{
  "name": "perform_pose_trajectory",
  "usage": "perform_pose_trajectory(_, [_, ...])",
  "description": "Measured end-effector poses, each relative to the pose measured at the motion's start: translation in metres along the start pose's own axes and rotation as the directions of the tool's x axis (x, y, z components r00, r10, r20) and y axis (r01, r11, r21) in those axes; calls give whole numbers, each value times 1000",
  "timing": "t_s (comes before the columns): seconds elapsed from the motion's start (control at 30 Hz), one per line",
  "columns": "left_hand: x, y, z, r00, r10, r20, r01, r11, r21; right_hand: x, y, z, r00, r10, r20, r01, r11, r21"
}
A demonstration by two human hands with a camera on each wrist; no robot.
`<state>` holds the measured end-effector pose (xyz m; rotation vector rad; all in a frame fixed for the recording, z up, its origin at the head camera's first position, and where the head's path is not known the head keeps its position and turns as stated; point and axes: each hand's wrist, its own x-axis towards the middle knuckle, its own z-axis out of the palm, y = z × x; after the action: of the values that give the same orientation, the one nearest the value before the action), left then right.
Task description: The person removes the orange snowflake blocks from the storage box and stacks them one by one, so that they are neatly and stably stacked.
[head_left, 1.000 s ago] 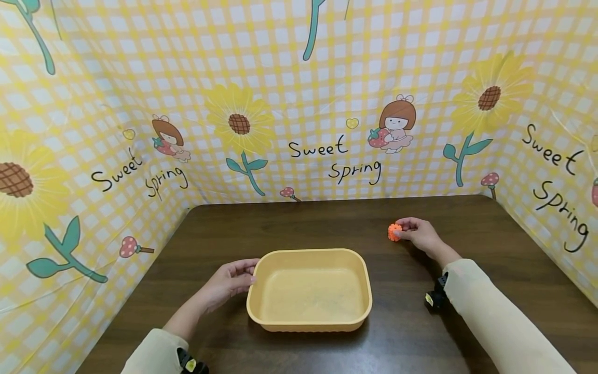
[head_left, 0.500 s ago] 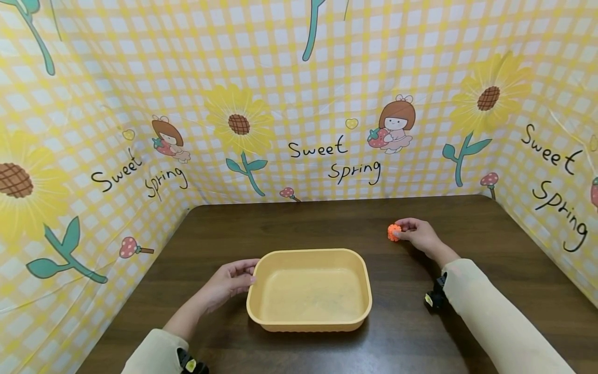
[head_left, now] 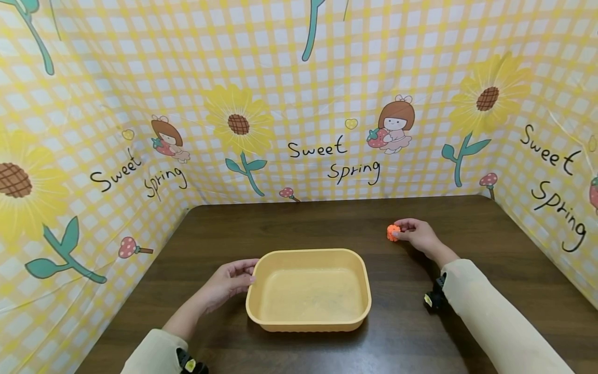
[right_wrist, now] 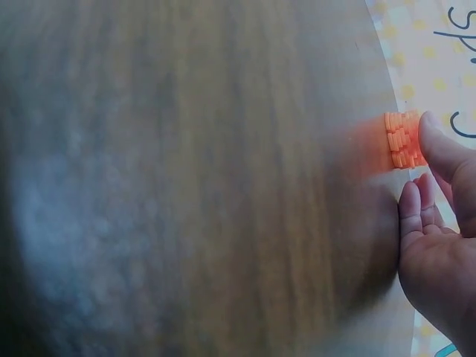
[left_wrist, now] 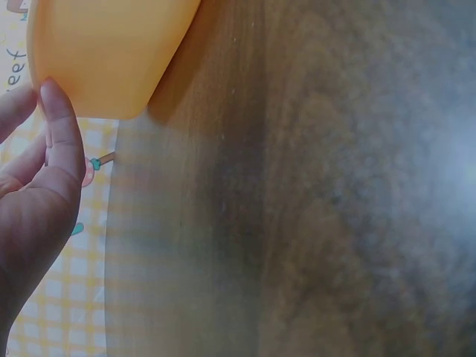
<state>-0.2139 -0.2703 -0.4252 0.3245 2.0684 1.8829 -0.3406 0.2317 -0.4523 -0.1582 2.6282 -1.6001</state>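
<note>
A yellow rectangular plastic basin (head_left: pixel 308 296) stands on the brown table, with bare bottom showing. My left hand (head_left: pixel 227 284) is at its left far corner, thumb and fingers at the rim. In the left wrist view the thumb (left_wrist: pixel 61 137) lies against the basin's outer wall (left_wrist: pixel 104 52). Further back on the right, my right hand (head_left: pixel 420 236) pinches a small orange toothed disc (head_left: pixel 393 232) between thumb and fingers. The right wrist view shows this orange disc (right_wrist: pixel 402 140) edge-on, with layered notched sides; the thumb (right_wrist: pixel 442 152) covers part of it.
The dark wood table (head_left: pixel 299 223) ends against a yellow checked cloth (head_left: pixel 299 104) with flower prints at the back and both sides. Black wrist cameras sit on both cream sleeves (head_left: pixel 495 306).
Nearly nothing moves. Both hands, the basin and the orange disc keep their places; the whole head view shifts very slightly.
</note>
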Motion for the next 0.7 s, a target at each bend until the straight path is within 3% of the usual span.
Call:
perform_pose_trajectory(0.43, [-1, 0, 0, 1000, -23, -16, 23, 1000, 4, -5, -1, -7, 999, -49, -23, 49, 999, 15])
perform_pose_trajectory(0.7, [0, 3, -5, 1000, -9, -20, 9, 1000, -19, -11, -4, -14, 998, -55, -32, 55, 998, 0])
